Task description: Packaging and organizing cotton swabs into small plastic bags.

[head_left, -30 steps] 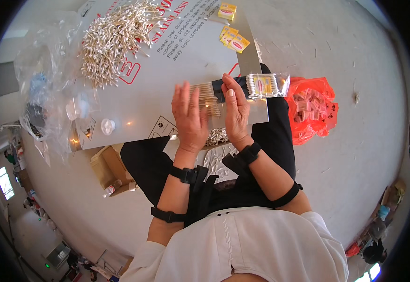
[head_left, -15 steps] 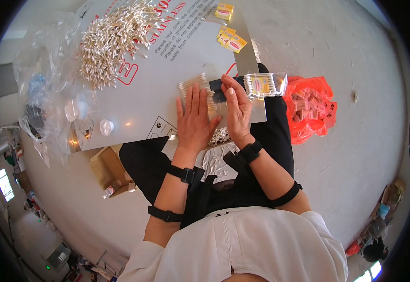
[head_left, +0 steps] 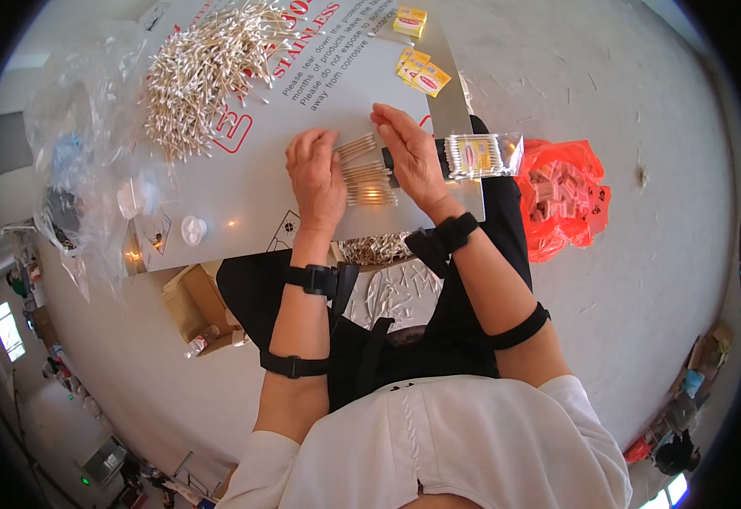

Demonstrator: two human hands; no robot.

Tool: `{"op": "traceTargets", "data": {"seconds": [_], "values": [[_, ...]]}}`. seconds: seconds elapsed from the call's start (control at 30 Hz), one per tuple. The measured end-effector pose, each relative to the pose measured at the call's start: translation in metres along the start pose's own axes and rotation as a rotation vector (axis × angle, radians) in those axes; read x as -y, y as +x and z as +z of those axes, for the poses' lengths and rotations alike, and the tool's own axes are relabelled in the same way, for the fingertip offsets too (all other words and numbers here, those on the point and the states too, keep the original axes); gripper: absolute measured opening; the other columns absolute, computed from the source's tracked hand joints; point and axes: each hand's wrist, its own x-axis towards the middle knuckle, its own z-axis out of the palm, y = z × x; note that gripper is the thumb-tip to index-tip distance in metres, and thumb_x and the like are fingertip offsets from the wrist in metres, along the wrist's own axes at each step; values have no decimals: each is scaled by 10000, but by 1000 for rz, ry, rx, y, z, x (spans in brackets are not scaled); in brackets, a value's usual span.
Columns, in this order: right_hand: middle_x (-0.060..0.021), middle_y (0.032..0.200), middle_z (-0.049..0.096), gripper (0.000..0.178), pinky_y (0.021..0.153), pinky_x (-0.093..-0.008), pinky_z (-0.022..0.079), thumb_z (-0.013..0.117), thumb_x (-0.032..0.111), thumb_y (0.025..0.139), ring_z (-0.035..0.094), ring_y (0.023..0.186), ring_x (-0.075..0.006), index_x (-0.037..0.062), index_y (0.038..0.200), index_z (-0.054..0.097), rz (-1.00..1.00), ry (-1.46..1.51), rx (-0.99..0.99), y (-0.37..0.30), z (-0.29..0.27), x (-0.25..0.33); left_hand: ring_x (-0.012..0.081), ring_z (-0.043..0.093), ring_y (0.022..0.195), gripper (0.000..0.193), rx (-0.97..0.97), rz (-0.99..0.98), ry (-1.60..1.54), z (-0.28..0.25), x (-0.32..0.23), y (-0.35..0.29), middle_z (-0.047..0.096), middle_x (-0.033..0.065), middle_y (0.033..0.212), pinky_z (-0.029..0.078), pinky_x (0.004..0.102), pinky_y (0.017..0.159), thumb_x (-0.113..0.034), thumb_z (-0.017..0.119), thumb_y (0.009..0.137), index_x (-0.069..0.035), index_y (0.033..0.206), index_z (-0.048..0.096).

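Note:
A small flat layer of cotton swabs (head_left: 367, 180) lies on the metal-sheet tabletop between my hands. My left hand (head_left: 315, 182) rests at the swabs' left ends, its fingers loosely bent and apart from the thumb, holding nothing. My right hand (head_left: 415, 161) stands on edge by their right ends with its fingers stretched out. Beyond it a dark strip runs under a clear bag of cotton swabs (head_left: 476, 156) with a yellow card inside, at the table's right edge. The right palm is mostly hidden.
A large heap of cotton swabs (head_left: 205, 76) covers the far left. Yellow cards (head_left: 424, 73) and a yellow stack (head_left: 409, 22) lie far right. A white cup (head_left: 193, 230) and clear plastic bag (head_left: 90, 136) are left. A red bag (head_left: 595, 182) of packs and a cardboard box (head_left: 194, 301) stand lower.
My left hand has slid left off the swabs, uncovering them, and its fingers have bent. My right hand has moved slightly left and away, its fingers still stretched.

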Motion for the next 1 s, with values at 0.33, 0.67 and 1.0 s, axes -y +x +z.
{"op": "traceTargets", "data": {"seconds": [0.33,0.67,1.0], "values": [[-117,1153,653,284,967,-295,467,494,79,1014,611,1100,-182,-31,1265,567,-48,-273,78,-19,-8,4,340,478,1190,400,41,9,5,2,-11,-27,568,106,1204,360,458,1038,46,595,787,-47,1175,613],[-140,1405,499,361,1095,-315,374,452,149,1042,471,1300,-203,-40,1346,499,34,165,-185,-54,0,9,281,267,1457,548,-236,-376,-729,-3,-14,-44,294,183,1564,200,425,1200,-243,433,1038,14,1502,296],[-175,1444,479,403,1119,-351,334,430,205,1054,448,1340,-259,-54,1358,477,-9,27,-201,-44,27,-4,295,378,1389,571,-191,-391,-872,21,-34,-23,395,194,1490,276,427,1169,-369,407,1050,36,1450,371]]}}
